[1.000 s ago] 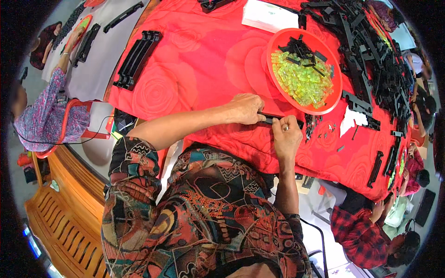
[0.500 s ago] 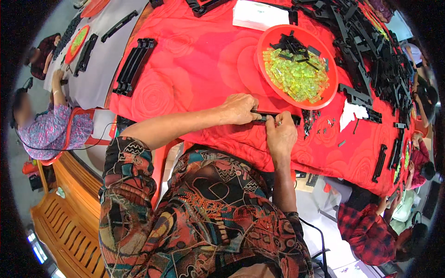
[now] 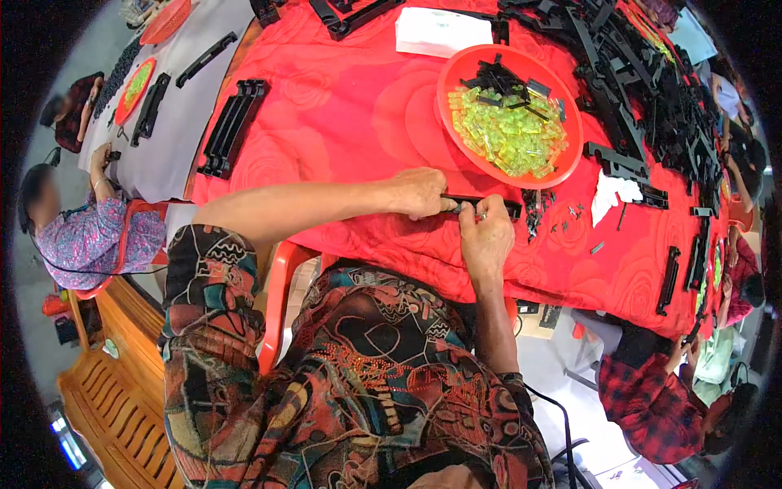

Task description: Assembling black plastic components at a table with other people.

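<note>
Both hands meet at a long black plastic bar (image 3: 509, 209) lying across the near side of the red table. My left hand (image 3: 419, 193) is closed at the bar's left end. My right hand (image 3: 486, 236) pinches along its near side, fingertips close to the left ones; whatever small piece sits between them is hidden. Just beyond the hands stands a red plate (image 3: 573, 147) heaped with clear yellow-green plastic pieces (image 3: 509, 143), with black parts (image 3: 493, 77) on top. Small dark bits (image 3: 538, 208) are scattered right of the bar.
Several black bars (image 3: 234, 129) lie side by side at the table's left. A large black heap of parts (image 3: 652, 106) fills the far right. A white box (image 3: 444, 31) stands at the back, a crumpled white tissue (image 3: 612, 196) at right. Other people sit left and right.
The view has shifted slightly, so the plate and table things appear further left. My hands stay on the black bar, with only slight finger movement.
</note>
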A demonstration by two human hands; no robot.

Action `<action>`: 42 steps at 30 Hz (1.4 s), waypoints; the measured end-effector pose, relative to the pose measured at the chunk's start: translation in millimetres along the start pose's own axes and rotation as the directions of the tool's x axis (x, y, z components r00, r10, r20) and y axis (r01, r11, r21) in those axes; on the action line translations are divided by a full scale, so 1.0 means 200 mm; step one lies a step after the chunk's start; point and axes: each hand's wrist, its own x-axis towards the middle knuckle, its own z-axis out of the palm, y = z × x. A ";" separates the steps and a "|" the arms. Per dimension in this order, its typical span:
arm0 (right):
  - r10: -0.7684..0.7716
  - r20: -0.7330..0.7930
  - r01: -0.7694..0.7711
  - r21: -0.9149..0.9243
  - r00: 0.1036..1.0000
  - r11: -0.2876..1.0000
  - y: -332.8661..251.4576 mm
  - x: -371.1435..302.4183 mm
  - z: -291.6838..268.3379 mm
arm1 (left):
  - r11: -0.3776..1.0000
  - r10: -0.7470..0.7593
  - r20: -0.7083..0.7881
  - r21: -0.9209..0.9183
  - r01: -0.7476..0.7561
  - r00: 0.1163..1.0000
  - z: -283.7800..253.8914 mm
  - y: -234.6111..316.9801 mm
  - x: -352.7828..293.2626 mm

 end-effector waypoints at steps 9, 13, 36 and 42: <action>0.083 0.111 -0.079 -0.038 0.990 0.996 0.00 0.00 0.01 | 0.997 0.049 -0.178 0.075 -0.036 0.983 0.07 -0.04 0.00; 0.080 0.118 -0.072 -0.069 0.990 0.995 -0.01 0.00 0.00 | 0.998 0.051 -0.204 0.052 -0.041 0.978 0.09 -0.04 0.00; 0.076 0.124 -0.060 -0.132 0.989 0.989 -0.01 0.02 0.00 | 0.988 -0.140 -0.014 -0.070 0.139 0.990 0.00 0.04 -0.02; 0.096 0.116 -0.097 0.008 0.989 0.995 0.03 -0.02 -0.05 | 0.988 0.052 -0.211 0.155 -0.019 0.976 0.04 0.06 -0.06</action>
